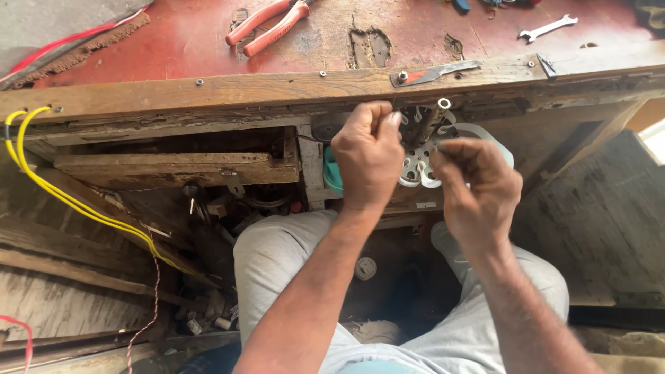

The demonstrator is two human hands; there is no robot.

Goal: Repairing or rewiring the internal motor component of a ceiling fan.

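Landmark: the white slotted motor part [420,161] that I keep just under the front edge of the table [208,88]; all places are told from it.
Left hand [368,154]: fingers pinched together at the part's upper left rim, seemingly on a thin wire I cannot make out.
Right hand [476,181]: curled against its right side, fingertips closed; what they nip is hidden.
Doing it well: I judge steady tension matters, with the part braced and small pulls.
Pliers [269,25]: one pair, red-handled, up and left on the tabletop.
Spanner [547,28]: one, up and right.
Yellow wires [66,197]: two, far left.
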